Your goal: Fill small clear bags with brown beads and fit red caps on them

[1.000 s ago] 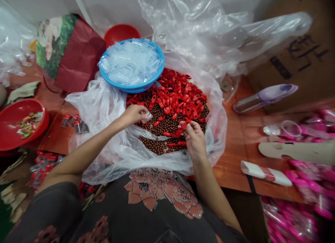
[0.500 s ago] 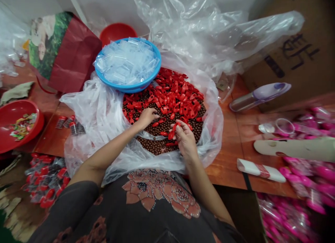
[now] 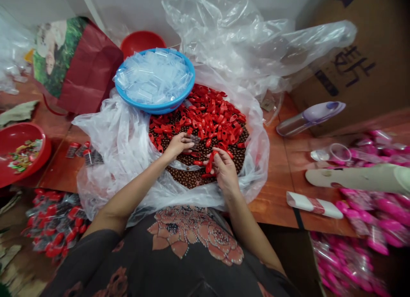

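Note:
My left hand (image 3: 178, 147) is closed on a small clear plastic container (image 3: 194, 141), which looks dark, over the brown balls. Close by on the right, my right hand (image 3: 226, 169) pinches a red plastic cap (image 3: 211, 159) between thumb and fingers. Container and cap are apart. Under both hands spreads a bed of small round brown balls (image 3: 187, 177) in a white plastic bag (image 3: 256, 177) with its sides rolled open. Loose red caps (image 3: 214, 113) are heaped on the balls, mostly beyond my hands.
A blue basin (image 3: 174, 104) full of clear containers (image 3: 153, 77) rests at the bag's far left edge. A red bowl (image 3: 43, 154) with small wrapped pieces stands left. Filled red-capped containers (image 3: 57, 224) lie lower left. At right are a tumbler (image 3: 307, 117), a white roll (image 3: 314, 204) and pink items (image 3: 387, 205).
My left hand has turned slightly, and the clear container now shows at its fingertips. The right hand keeps the red cap in nearly the same place. The whole view has shifted a little.

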### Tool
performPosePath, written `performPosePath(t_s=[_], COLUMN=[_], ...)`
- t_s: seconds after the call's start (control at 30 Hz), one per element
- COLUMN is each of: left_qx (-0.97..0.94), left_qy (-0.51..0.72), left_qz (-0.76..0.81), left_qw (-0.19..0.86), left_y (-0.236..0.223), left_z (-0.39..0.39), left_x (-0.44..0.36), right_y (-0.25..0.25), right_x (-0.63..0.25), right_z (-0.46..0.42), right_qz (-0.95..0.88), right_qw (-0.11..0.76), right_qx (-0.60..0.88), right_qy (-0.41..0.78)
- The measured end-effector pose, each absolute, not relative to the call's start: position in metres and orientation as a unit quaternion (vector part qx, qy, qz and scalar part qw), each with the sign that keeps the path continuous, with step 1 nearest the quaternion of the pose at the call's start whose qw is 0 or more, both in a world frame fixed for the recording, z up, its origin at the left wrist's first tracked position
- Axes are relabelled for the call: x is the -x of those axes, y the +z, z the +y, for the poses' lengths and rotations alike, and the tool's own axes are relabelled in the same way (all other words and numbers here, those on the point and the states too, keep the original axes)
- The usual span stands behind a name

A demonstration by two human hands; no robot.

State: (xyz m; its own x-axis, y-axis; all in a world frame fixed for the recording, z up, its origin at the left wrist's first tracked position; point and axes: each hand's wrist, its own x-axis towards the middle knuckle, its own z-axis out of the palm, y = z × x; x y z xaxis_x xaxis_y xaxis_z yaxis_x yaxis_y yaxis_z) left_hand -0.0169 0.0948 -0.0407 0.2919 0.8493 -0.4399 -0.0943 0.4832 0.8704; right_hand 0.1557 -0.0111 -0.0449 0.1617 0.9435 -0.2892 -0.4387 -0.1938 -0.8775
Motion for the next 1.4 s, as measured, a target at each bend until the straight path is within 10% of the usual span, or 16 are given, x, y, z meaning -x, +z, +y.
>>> performPosePath(t_s=[0.8,1.4], left_qx=[-0.579,-0.41], left_qy=[0.337,0.327], left_qz=[0.451,0.376], left_qw=[0.59,0.764], left_y=[-0.018,-0.018], left_z=[0.021,0.013], left_x=[0.035,0.035], right_y=[-0.018,-0.004], right_x=[-0.149,-0.159], right_z=[-0.011,-0.006], right_qz=[-0.551,-0.538], right_qw=[0.496,0.479], right_qx=[0.523,0.531], right_qy=[0.421,0.446])
